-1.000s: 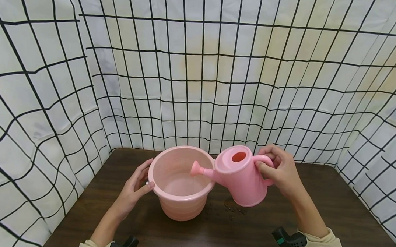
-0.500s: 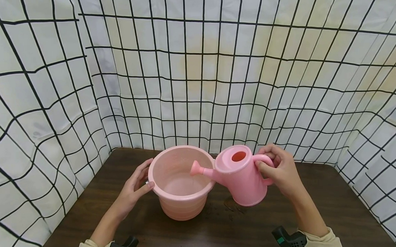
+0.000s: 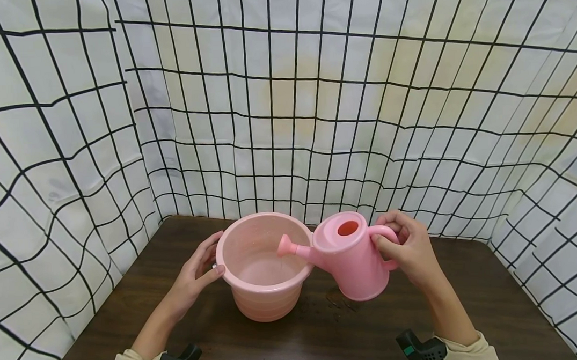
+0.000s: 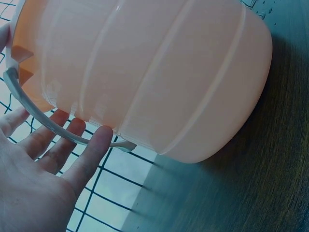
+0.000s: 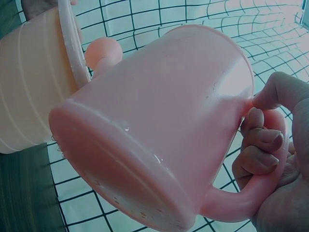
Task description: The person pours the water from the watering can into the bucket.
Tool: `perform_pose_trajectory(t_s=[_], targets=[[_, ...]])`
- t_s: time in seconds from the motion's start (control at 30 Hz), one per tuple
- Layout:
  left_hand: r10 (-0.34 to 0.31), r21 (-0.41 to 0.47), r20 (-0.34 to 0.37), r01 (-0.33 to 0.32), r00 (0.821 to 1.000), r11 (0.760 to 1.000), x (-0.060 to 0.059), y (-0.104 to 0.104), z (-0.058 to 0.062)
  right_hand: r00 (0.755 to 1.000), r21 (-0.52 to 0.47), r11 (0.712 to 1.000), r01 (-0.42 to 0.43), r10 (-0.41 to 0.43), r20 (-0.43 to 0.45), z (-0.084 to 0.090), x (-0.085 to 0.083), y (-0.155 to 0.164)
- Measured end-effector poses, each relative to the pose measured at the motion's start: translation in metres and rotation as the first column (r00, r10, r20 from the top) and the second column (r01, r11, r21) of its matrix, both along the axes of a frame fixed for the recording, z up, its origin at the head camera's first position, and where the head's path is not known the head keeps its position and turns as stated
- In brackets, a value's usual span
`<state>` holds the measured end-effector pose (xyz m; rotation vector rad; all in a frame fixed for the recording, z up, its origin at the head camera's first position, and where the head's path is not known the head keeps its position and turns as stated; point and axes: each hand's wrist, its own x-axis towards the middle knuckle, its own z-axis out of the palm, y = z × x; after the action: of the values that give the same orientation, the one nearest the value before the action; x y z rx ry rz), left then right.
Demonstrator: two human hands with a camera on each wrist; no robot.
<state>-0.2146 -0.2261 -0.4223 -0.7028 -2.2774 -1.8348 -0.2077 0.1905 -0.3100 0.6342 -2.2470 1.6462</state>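
Because a light-looking bucket [image 3: 270, 305] could slide if nudged, the left grip [image 3: 196, 276] seems set there to steady it: its fingers lie fairly straight against the outer wall, its thumb at the rim, nothing clenched. A pale bail [image 4: 38, 115] hangs along that side, across those fingers. The bucket stands upright on the desk [image 3: 325, 350], nearer the left edge than the right, with the back edge beyond it. Low inside, a smooth, pale patch may be shallow water; its depth cannot be told.

Over the bucket's right rim reaches the spout head [image 3: 286, 246], presumably so that whatever leaves it falls inside. A faint line below it suggests a trickle, too fine to be sure of. Wet spots [image 3: 339, 301] mark the desk just right of the bucket.

Held clear of the desk, between the bucket and the right edge, the pink watering can [image 3: 357, 273] tilts leftward, probably to lower its spout. Its top opening [image 3: 348, 228] shows nothing of the contents. Rightmost, the right grip [image 3: 409, 247] grasps the can's handle [image 3: 385, 232], fingers curled through the loop, likely for control of the tilt.
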Motion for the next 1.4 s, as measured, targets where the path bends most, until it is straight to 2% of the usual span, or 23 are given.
perform_pose_trajectory(t_s=[0.23,0.43,1.4], targets=[[-0.011,0.006,0.008,0.011,1.0,1.0,-0.0009,-0.0005,-0.001,1.0,-0.001,1.0,-0.002,0.002,0.017,0.0006,0.0004,-0.0003],[0.005,0.012,0.033,-0.005,0.999,1.0,-0.0017,-0.0011,-0.0023,1.0,-0.001,1.0,0.011,-0.011,0.016,0.0001,-0.0003,0.0001],[0.014,0.005,0.032,-0.014,0.999,1.0,-0.0015,-0.0016,-0.0026,1.0,-0.009,1.0,0.004,-0.004,-0.014,-0.0005,-0.0009,-0.0011]])
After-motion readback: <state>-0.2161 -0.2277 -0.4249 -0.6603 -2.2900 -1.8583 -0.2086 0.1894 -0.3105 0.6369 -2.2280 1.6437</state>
